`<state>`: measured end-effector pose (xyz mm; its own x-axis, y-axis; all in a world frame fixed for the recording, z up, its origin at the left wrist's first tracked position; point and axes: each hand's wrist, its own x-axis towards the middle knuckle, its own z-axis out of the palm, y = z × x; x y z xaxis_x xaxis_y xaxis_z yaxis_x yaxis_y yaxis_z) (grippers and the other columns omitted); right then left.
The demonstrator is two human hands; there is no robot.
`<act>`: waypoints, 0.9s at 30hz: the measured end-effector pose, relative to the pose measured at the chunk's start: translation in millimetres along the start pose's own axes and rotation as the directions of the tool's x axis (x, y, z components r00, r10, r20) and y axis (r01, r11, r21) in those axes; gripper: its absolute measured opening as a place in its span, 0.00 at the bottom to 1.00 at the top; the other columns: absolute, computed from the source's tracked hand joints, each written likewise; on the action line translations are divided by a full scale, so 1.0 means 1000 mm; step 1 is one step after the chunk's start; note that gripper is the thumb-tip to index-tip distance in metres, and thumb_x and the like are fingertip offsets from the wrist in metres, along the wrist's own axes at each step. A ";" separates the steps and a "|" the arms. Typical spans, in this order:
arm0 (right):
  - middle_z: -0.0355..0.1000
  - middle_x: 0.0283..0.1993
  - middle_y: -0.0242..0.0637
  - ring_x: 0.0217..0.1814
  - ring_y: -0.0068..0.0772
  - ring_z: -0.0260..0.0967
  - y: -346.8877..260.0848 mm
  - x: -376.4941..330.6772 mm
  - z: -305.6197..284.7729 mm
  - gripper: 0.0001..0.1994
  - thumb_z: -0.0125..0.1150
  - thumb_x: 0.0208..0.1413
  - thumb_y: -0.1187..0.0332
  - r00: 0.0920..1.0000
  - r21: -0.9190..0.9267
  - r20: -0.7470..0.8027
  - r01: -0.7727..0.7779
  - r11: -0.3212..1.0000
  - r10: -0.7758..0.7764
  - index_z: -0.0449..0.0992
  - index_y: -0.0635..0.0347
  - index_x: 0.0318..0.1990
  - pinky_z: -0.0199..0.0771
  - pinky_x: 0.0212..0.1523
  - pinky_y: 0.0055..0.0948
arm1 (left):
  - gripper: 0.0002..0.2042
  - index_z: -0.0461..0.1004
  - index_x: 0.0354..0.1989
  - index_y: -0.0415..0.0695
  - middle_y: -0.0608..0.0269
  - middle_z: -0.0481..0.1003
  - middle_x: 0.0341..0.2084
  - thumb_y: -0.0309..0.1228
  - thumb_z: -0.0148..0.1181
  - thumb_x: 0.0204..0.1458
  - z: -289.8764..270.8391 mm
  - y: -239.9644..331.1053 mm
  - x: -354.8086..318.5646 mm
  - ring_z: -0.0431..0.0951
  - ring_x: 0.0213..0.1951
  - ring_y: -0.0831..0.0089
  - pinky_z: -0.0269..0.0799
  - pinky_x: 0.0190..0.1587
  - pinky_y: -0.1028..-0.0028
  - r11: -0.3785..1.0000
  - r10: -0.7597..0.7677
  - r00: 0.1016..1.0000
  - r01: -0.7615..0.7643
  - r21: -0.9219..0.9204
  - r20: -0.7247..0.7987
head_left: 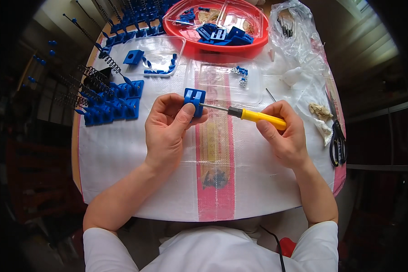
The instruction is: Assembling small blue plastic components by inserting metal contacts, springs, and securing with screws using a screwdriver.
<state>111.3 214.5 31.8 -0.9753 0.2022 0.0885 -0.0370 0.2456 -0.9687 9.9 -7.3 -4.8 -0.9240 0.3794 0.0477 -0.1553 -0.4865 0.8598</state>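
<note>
A small blue plastic bracket [194, 96] is pinched between the thumb and fingers of my left hand [170, 120], above the middle of the table. My right hand [283, 131] is closed round the yellow handle of a screwdriver [263, 119]. Its metal shaft points left, and the tip meets the right side of the bracket. Whether a screw sits at the tip is too small to tell. Just beyond my hands lies a clear plastic tray [217, 81] with small blue pieces and white rings at its right side.
Blue blocks with black springs [113, 106] stand in rows at the left. A clear tray [156, 50] holds small blue parts. Farther back is a red basin [190, 45] of blue pieces. Black scissors [337, 143] and a clear plastic bag [299, 34] lie at the right.
</note>
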 end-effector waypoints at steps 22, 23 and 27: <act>0.67 0.21 0.33 0.17 0.31 0.65 0.002 0.006 -0.008 0.11 0.69 0.50 0.64 0.803 -0.620 0.262 0.566 0.544 -0.536 0.76 0.59 0.36 0.63 0.17 0.31 | 0.18 0.63 0.57 0.35 0.50 0.75 0.45 0.30 0.53 0.62 0.001 0.013 0.005 0.80 0.43 0.64 0.78 0.47 0.71 0.933 -0.351 0.903 0.359 0.017 0.248; 0.66 0.21 0.33 0.17 0.31 0.64 0.001 0.005 -0.007 0.11 0.68 0.51 0.63 0.798 -0.635 0.279 0.571 0.521 -0.534 0.76 0.59 0.35 0.62 0.17 0.31 | 0.17 0.64 0.57 0.35 0.50 0.75 0.44 0.30 0.52 0.62 0.000 0.014 0.006 0.80 0.43 0.64 0.79 0.47 0.71 0.926 -0.366 0.889 0.377 0.015 0.273; 0.64 0.19 0.33 0.15 0.30 0.61 0.002 0.003 -0.004 0.10 0.68 0.51 0.65 0.781 -0.630 0.301 0.594 0.500 -0.548 0.76 0.61 0.35 0.58 0.16 0.31 | 0.17 0.64 0.56 0.34 0.50 0.76 0.43 0.30 0.51 0.63 -0.002 0.011 0.005 0.81 0.43 0.64 0.79 0.46 0.71 0.930 -0.365 0.894 0.365 0.050 0.259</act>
<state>109.4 218.9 30.7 -0.8066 -0.2620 0.5299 -0.4605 0.8405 -0.2854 3.4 -12.2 3.7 -0.6791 0.7207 -0.1396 -0.4645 -0.2746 0.8419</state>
